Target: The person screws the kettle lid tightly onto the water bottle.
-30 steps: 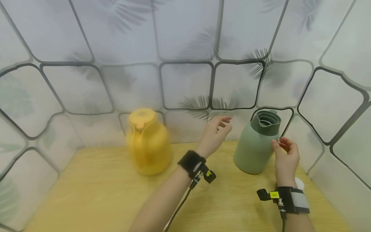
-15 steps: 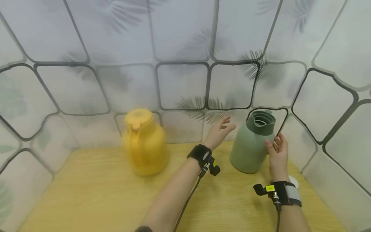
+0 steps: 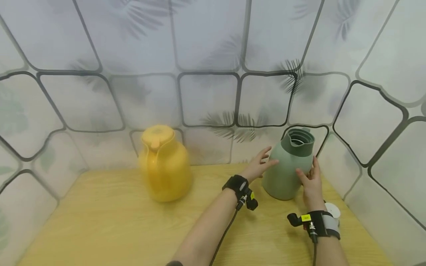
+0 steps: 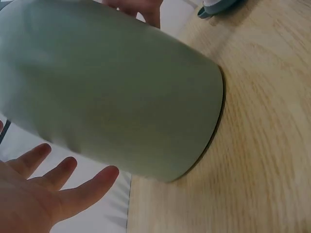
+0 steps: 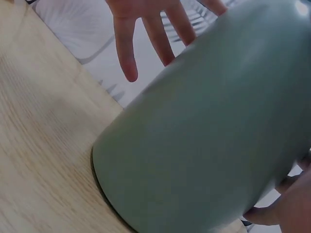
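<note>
A pale green vacuum jug (image 3: 283, 177) stands upright on the table, its dark green collar (image 3: 302, 147) uncovered and showing a threaded mouth. My left hand (image 3: 259, 165) is at the jug's left side, fingers spread and thumb apart; in the left wrist view its fingertips (image 4: 107, 174) lie right beside the green wall. On the other side is my right hand (image 3: 312, 184), thumb against the front of the body and fingers reaching along the right side. The right wrist view shows that thumb (image 5: 262, 216) at the jug's edge, with the other fingers partly hidden.
A yellow vacuum jug (image 3: 166, 170) with its lid on stands at the left of the wooden table (image 3: 116, 229). Behind my right wrist sits a small white round piece (image 3: 332, 210), green underneath in the left wrist view. Patterned walls enclose the table behind and at both sides.
My left hand has moved right and down to the green jug's side. The right hand has shifted left, its thumb now farther onto the front. Both jugs stay standing on the table.
</note>
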### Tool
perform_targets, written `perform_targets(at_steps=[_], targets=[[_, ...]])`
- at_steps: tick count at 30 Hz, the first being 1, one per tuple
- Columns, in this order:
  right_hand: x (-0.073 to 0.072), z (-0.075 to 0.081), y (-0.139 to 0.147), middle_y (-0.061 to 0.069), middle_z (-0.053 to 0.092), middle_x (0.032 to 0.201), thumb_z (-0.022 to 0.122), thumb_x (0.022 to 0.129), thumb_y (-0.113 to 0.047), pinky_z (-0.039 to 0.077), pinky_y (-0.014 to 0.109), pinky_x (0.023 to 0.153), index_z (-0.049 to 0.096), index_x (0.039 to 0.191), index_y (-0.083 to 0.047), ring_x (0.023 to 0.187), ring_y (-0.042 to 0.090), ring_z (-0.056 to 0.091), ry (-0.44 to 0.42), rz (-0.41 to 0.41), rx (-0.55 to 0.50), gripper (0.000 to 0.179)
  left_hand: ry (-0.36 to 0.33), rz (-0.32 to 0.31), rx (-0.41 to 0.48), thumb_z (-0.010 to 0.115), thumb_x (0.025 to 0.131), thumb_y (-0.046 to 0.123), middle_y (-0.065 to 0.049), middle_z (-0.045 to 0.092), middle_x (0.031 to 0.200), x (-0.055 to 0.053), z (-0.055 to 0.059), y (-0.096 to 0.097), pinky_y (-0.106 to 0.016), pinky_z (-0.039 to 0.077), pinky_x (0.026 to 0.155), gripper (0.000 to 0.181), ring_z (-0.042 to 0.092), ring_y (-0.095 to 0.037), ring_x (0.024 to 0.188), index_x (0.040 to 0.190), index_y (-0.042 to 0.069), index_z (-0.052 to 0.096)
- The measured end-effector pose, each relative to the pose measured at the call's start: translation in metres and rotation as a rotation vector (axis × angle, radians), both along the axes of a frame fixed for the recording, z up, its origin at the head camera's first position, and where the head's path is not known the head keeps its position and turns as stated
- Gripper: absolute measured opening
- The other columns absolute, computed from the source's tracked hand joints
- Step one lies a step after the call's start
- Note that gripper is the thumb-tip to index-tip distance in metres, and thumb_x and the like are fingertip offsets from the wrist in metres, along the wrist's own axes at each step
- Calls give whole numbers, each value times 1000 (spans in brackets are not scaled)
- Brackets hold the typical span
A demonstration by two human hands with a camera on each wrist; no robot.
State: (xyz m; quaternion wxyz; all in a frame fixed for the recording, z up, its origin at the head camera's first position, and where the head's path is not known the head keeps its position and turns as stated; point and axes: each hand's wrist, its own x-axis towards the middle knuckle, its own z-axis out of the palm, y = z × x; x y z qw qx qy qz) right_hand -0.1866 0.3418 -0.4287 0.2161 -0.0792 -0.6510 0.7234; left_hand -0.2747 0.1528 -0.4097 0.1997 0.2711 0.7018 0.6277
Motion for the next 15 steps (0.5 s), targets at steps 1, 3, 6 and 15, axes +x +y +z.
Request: perform_targets(at_steps=[1, 3, 6, 15], targets=[[0, 0, 0, 5, -3, 159, 59, 95, -11, 5, 41, 113, -2, 154, -28, 143, 18, 2, -4, 4, 13, 86, -9, -3, -3, 60, 91, 49, -4, 34, 149, 0, -1, 2, -57, 45, 86, 64, 38, -28, 132, 146, 47, 27], [0, 2, 0, 6, -1, 159, 61, 94, -9, 6, 41, 114, -1, 154, -28, 144, 20, 4, -11, 8, 31, 88, -21, 0, -7, 63, 90, 48, -2, 35, 148, 0, -3, 5, -57, 46, 85, 66, 40, -27, 130, 144, 50, 26], [-1, 4, -1, 6, 2, 159, 63, 93, -8, 7, 42, 113, 2, 154, -29, 144, 21, 5, -24, -5, 37, 89, -19, 18, 1, 66, 89, 43, -1, 36, 146, 0, -4, 9, -51, 49, 80, 68, 43, -26, 128, 146, 47, 27], [0, 5, 0, 6, 3, 159, 63, 92, -7, 8, 43, 113, 2, 154, -26, 144, 24, 5, -39, -20, 39, 89, 57, 63, -2, 66, 91, 33, -6, 38, 144, 4, -5, 14, -40, 53, 70, 69, 44, -28, 126, 149, 35, 28]])
